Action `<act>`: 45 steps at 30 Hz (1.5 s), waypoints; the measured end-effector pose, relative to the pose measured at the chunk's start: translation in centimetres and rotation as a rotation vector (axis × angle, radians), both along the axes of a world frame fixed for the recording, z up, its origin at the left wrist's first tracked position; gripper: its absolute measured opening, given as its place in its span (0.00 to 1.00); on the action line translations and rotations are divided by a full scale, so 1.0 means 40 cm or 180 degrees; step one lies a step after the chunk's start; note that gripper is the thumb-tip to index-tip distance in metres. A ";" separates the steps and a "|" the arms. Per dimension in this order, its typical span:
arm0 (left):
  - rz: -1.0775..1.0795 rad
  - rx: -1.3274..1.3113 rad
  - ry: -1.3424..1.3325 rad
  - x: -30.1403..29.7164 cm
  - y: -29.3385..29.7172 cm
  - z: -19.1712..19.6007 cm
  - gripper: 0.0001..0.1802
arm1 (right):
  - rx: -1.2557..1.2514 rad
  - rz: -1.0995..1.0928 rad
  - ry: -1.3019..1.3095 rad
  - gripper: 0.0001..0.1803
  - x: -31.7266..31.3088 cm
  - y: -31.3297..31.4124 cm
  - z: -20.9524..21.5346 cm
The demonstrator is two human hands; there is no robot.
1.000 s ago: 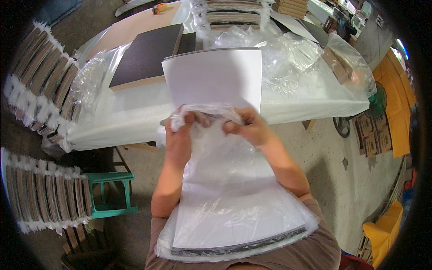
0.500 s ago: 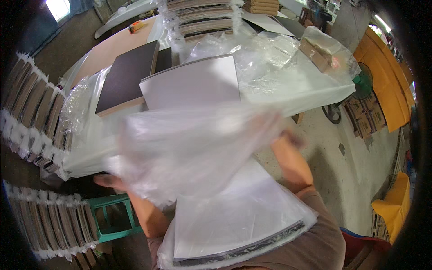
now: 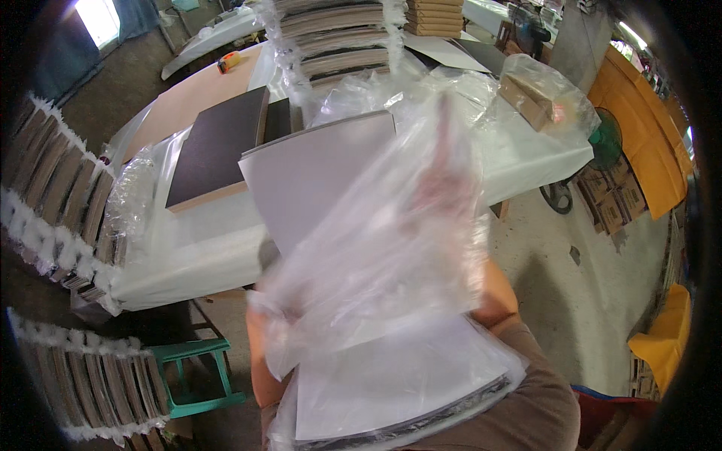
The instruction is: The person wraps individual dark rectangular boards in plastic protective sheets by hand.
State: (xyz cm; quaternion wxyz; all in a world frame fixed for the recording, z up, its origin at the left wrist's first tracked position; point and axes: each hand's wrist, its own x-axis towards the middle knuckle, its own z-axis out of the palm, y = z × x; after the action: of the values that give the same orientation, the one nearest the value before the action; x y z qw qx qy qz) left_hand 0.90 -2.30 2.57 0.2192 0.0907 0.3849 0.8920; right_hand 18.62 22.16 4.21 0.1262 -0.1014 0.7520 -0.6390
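A clear plastic bag point(image 3: 361, 263) hangs smeared by motion between my hands, above my lap. Through its film shows my right hand point(image 3: 444, 184), blurred, with fingers stretched upward and apart from any solid thing. At the bag's lower left edge my left hand point(image 3: 280, 297) grips the film; its fingers are partly veiled. Across my thighs lies a stack of white sheets point(image 3: 398, 383) in clear plastic, with a dark layer along its near edge. Just beyond the bag, a pile of white boards point(image 3: 316, 173) rests at the table's near edge, partly covered by the film.
Dark boards point(image 3: 218, 146) lie left of the white pile on the plastic-covered table point(image 3: 180, 263). Wrapped stacks stand behind point(image 3: 338, 37) and at left point(image 3: 53, 180). A green stool point(image 3: 197, 376) is low left. Right of the table are a fan point(image 3: 605, 139) and cartons point(image 3: 613, 195).
My right hand has swung up and the bag has turned from spread crosswise to upright. My left hand has moved right, inward. The stack on my lap stays put.
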 end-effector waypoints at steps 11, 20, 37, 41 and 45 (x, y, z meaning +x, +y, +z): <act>0.0122 -0.2125 0.1042 -0.105 0.052 0.019 0.42 | -0.0411 -0.2377 0.0968 0.32 -0.022 0.171 0.110; 0.2091 -0.3365 0.4254 -0.185 0.223 0.062 0.25 | 0.3121 -0.3926 0.2494 0.27 -0.175 0.209 0.012; -0.2785 -0.3329 0.1867 -0.010 0.000 0.054 0.23 | -0.1959 -0.1999 -0.0231 0.34 0.183 0.072 0.045; -0.3010 -0.3415 0.0877 -0.011 -0.043 -0.173 0.25 | -0.2471 -0.2050 -0.0727 0.29 0.255 0.080 -0.228; -0.2229 -0.3045 0.0224 -0.015 -0.097 -0.357 0.19 | -0.2685 -0.2651 -0.1129 0.22 0.270 0.058 -0.425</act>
State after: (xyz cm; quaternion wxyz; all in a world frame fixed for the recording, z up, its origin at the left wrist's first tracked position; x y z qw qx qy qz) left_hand 0.30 -6.17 -11.70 0.5041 0.1330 0.6984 0.4904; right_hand 29.41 24.47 -12.78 -0.0617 0.2672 0.3786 -0.8840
